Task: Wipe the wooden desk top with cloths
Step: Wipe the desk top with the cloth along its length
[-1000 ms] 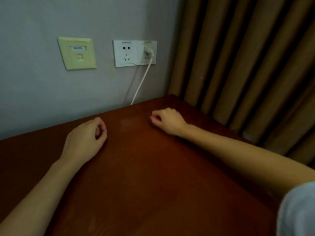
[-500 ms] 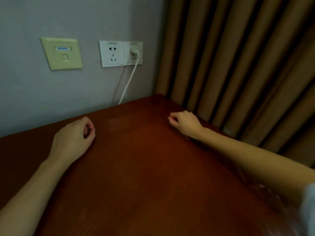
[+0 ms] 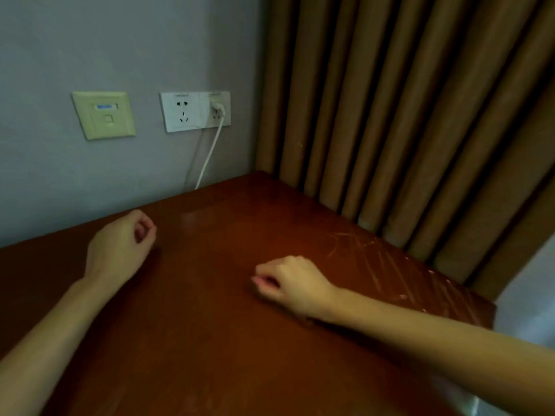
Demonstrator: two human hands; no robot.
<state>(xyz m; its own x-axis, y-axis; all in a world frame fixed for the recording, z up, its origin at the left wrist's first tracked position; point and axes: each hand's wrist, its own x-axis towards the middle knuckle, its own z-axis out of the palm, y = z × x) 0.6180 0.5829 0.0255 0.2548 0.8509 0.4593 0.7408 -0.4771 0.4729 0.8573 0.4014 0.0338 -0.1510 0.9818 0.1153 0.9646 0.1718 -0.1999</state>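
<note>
At centre, right hand (image 3: 295, 285) and, further left, left hand (image 3: 120, 247), each curled closed and empty, resting on wooden desk top (image 3: 210, 349), beneath far wall socket plate (image 3: 183, 112), white cable (image 3: 209, 154), brown curtain (image 3: 405, 115) right.

Desk top (image 3: 210, 340) set in a corner between wall (image 3: 90, 40) and curtain (image 3: 390, 100)
The left hand (image 3: 118, 250) rests on the desk top at 8 o'clock, the right hand (image 3: 295, 285) well apart at 6. The wall behind bears a data plate (image 3: 103, 115) at 10 o'clock and, just right of it, a power outlet (image 3: 183, 112) at 11; a plug (image 3: 217, 108) sits in the outlet's right half, its cable (image 3: 208, 154) dropping behind the desk top. The curtain hangs from 12 to 3 o'clock along the right edge
</note>
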